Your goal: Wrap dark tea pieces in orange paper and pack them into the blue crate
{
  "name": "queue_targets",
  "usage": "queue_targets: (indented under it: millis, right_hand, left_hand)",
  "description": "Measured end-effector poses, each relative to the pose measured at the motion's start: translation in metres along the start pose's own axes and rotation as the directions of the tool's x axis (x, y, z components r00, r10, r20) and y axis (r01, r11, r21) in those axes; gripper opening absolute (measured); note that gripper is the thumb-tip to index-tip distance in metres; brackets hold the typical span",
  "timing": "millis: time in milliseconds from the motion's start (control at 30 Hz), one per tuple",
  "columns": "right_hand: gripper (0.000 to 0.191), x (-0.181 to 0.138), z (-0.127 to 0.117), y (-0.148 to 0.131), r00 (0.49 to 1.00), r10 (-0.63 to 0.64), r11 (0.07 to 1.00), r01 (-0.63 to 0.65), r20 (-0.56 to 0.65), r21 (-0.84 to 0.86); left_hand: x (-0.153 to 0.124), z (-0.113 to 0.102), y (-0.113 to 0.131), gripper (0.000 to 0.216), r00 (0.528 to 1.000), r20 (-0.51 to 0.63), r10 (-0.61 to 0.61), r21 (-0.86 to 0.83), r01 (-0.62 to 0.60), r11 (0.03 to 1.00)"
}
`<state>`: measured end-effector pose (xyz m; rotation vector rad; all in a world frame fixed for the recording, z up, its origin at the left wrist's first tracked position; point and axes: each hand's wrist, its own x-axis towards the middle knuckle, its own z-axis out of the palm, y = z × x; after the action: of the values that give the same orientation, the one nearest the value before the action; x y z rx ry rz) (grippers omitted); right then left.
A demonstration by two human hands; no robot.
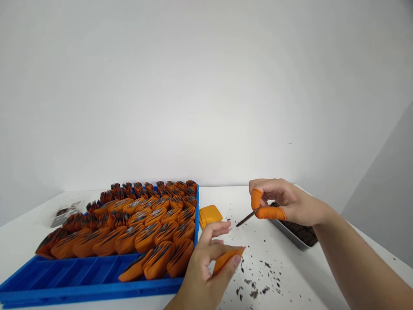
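My left hand (204, 267) pinches a small orange packet (223, 261) between thumb and index finger, its other fingers raised. Orange finger cots (271, 212) cover the thumb and index finger of my right hand (290, 202). Those two fingertips grip a thin dark brown strip (247, 218), seen nearly edge-on and tilted down to the left. The strip is above and to the right of the packet, apart from it. Left of my hands, a blue compartment tray (97, 297) holds rows of orange packets (158, 260) with dark edges showing.
Under my right forearm is a metal tray (295, 240) of dark brown pieces, partly hidden. A yellow-orange square case (210, 215) lies beside the blue tray. Dark crumbs (254, 293) are scattered over the white table. A see-through container (64, 211) stands at the far left.
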<state>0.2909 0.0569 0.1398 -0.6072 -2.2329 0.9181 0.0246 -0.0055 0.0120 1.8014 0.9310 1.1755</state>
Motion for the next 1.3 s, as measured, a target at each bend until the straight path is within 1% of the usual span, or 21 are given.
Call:
queue_targets:
  millis: [67, 133, 200, 233, 300, 400, 467, 533, 667, 767, 867, 933, 1000, 1033, 1133, 1200, 1300]
  right_hand:
    - [0.021, -0.002, -0.004, -0.003, 1.0, 0.01, 1.0, -0.01, -0.002, -0.014]
    - [0.021, -0.005, -0.008, -0.005, 1.0, 0.013, 1.0, -0.013, -0.01, -0.027]
    - [0.02, -0.007, -0.012, -0.008, 1.0, 0.018, 0.999, -0.019, -0.021, -0.042]
    - [0.02, -0.008, -0.013, -0.009, 0.999, 0.023, 0.998, -0.025, -0.023, -0.051]
    - [0.019, -0.01, -0.015, -0.011, 0.999, 0.037, 0.997, -0.038, -0.017, -0.07]
    - [0.018, -0.011, -0.016, -0.013, 0.999, 0.045, 0.994, -0.045, 0.003, -0.099]
    - [0.016, -0.011, -0.014, -0.013, 0.999, 0.045, 0.992, -0.042, 0.022, -0.117]
    - [0.015, -0.009, -0.01, -0.013, 0.999, 0.036, 0.991, -0.03, 0.041, -0.129]
    - [0.014, -0.005, 0.001, -0.013, 0.997, 0.04, 0.991, -0.031, 0.065, -0.133]
    - [0.015, -0.002, 0.009, -0.013, 0.994, 0.059, 0.992, -0.048, 0.088, -0.119]
    - [0.016, 0.002, 0.019, -0.011, 0.993, 0.054, 0.995, -0.046, 0.101, -0.084]
    - [0.017, 0.004, 0.024, -0.009, 0.993, 0.058, 0.997, -0.052, 0.106, -0.053]
    - [0.018, 0.007, 0.03, -0.007, 0.992, 0.071, 0.997, -0.069, 0.108, -0.027]
    - [0.018, 0.008, 0.032, -0.006, 0.991, 0.08, 0.997, -0.078, 0.108, -0.02]
    - [0.019, 0.009, 0.036, -0.006, 0.99, 0.105, 0.994, -0.104, 0.099, -0.013]
    - [0.019, 0.01, 0.036, -0.006, 0.989, 0.117, 0.993, -0.116, 0.09, -0.01]
    - [0.02, 0.01, 0.037, -0.006, 0.99, 0.121, 0.992, -0.123, 0.076, 0.022]
  left_hand:
    - [0.001, 0.0, 0.0, 0.021, 1.0, 0.014, 0.026, 0.003, -0.026, 1.0]
    - [0.003, 0.001, 0.0, 0.02, 0.997, 0.061, 0.042, -0.014, -0.041, 0.999]
    - [0.004, 0.002, -0.001, 0.02, 0.995, 0.085, 0.047, -0.019, -0.046, 0.999]
    - [0.005, 0.003, -0.002, 0.019, 0.996, 0.075, 0.052, -0.016, -0.051, 0.999]
    - [0.005, 0.005, -0.005, 0.013, 0.998, 0.02, 0.058, -0.025, -0.058, 0.998]
    - [0.003, 0.007, -0.01, 0.005, 0.998, -0.052, 0.026, -0.071, -0.029, 0.997]
    - [0.002, 0.008, -0.011, 0.004, 0.998, -0.064, -0.009, -0.086, 0.004, 0.996]
    - [0.001, 0.008, -0.011, 0.008, 0.998, -0.061, -0.031, -0.079, 0.026, 0.997]
    - [-0.001, 0.008, -0.01, 0.008, 0.996, -0.051, -0.07, 0.001, 0.07, 0.998]
    - [-0.002, 0.011, -0.013, 0.006, 0.99, -0.09, -0.105, -0.002, 0.105, 0.994]
    - [-0.003, 0.015, -0.02, 0.012, 0.981, -0.142, -0.135, -0.097, 0.122, 0.988]
    - [-0.003, 0.016, -0.024, 0.016, 0.974, -0.166, -0.152, -0.188, 0.12, 0.975]
    - [-0.002, 0.016, -0.026, 0.023, 0.965, -0.211, -0.154, -0.237, 0.103, 0.966]
    - [-0.001, 0.015, -0.026, 0.028, 0.957, -0.25, -0.144, -0.229, 0.086, 0.97]
    - [0.001, 0.012, -0.023, 0.046, 0.932, -0.349, -0.097, -0.128, 0.055, 0.99]
    - [0.001, 0.011, -0.022, 0.05, 0.93, -0.355, -0.1, -0.096, 0.07, 0.993]
    - [0.0, 0.011, -0.022, 0.053, 0.934, -0.329, -0.14, -0.136, 0.1, 0.986]
